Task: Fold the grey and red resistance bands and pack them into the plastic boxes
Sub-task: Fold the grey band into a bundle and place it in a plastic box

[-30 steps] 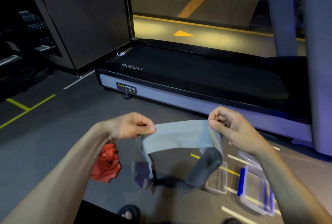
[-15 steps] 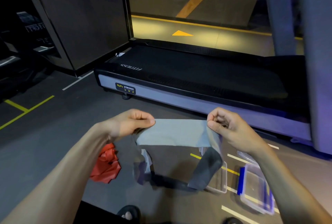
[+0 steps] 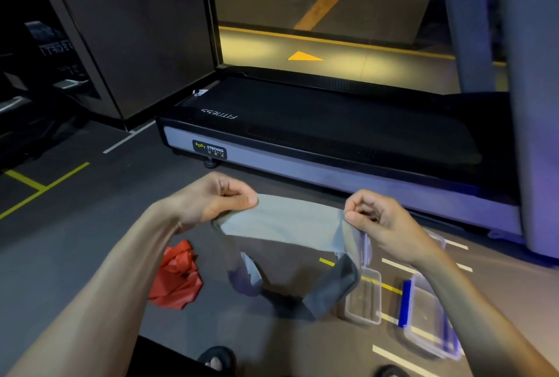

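Note:
The grey resistance band (image 3: 287,223) is stretched flat between my two hands at waist height. My left hand (image 3: 217,199) pinches its left end and my right hand (image 3: 378,222) pinches its right end. The rest of the band hangs in a loop toward the floor. A crumpled red resistance band (image 3: 178,278) lies on the floor at lower left. A clear plastic box (image 3: 364,298) stands open on the floor under my right hand. Another clear plastic box with blue clips (image 3: 429,316) lies to its right.
A treadmill (image 3: 332,140) stands across the floor just beyond my hands. A grey pillar (image 3: 535,104) rises at the right. A dark wall panel (image 3: 136,28) stands at the back left. My sandalled foot (image 3: 216,360) shows at the bottom edge.
Both hands have pulled the grey band's top section flatter and tauter. The hanging loop has swung slightly and risen a little. The red band and the boxes have stayed put.

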Available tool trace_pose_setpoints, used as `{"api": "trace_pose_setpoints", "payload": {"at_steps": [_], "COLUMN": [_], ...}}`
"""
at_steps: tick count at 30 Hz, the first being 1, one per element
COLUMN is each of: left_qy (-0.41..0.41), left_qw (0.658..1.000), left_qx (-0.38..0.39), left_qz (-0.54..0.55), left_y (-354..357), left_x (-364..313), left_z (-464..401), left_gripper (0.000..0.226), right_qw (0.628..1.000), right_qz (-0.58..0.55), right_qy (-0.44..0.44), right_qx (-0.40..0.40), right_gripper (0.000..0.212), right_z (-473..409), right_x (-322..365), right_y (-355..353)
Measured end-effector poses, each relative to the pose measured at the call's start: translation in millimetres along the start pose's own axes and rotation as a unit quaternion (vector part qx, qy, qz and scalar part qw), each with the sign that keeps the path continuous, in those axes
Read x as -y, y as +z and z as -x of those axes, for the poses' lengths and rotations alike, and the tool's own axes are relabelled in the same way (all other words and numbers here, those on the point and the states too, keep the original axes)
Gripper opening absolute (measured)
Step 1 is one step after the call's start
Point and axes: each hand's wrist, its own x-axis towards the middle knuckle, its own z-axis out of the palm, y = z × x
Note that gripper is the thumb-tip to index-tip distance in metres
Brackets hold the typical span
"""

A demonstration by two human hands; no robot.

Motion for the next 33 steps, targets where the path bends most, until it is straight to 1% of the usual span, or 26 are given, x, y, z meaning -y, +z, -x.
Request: {"api": "trace_pose_setpoints", "payload": {"at_steps": [6,8,13,16,19,22,24,26,30,33], "left_qy": [-0.019,-0.019,-0.01,-0.005,0.007,0.004,0.001,-0.006,-0.027,-0.033], "left_qw": [1.0,1.0,1.0,1.0,1.0,0.998,0.995,0.996,0.998,0.997], "left_qx": [-0.013,-0.015,-0.019,-0.022,-0.003,0.019,0.037,0.048,0.06,0.068], "left_qz": [-0.014,-0.016,-0.013,-0.003,0.004,0.057,0.088,0.075,0.007,0.0], "left_y": [1.1,1.2,1.5,1.4,3.9,9.8,13.5,19.2,30.2,37.8], "left_x": [1.2,1.0,2.8,3.5,1.7,-3.8,-5.7,-7.6,-5.5,-1.9], "left_z": [0.2,0.1,-1.0,-2.4,-2.4,-1.8,-3.6,-6.3,-13.9,-18.8], "left_gripper": [0.021,0.019,0.023,0.019,0.019,0.014,0.015,0.014,0.013,0.011], "right_qw": [1.0,1.0,1.0,1.0,1.0,1.0,0.999,0.999,0.997,0.995], "right_qz": [0.002,0.004,0.014,0.014,0.01,0.007,-0.018,-0.045,-0.063,-0.08], "right_qy": [-0.002,0.001,0.002,0.007,0.019,0.022,0.024,0.014,-0.033,-0.052], "right_qx": [-0.008,-0.009,-0.009,-0.011,-0.005,0.011,0.02,0.021,0.022,0.035], "right_gripper": [0.005,0.004,0.004,0.004,0.005,0.006,0.005,0.009,0.013,0.012], "right_z": [2.1,2.5,3.5,4.0,4.7,6.8,8.2,7.9,4.9,3.1], "right_x": [-1.6,-1.8,-2.7,-3.1,-6.0,-6.2,-2.5,4.9,28.5,41.4], "right_y": [-0.6,-0.8,-1.3,-1.3,0.2,2.7,5.3,7.9,18.2,30.9]}}
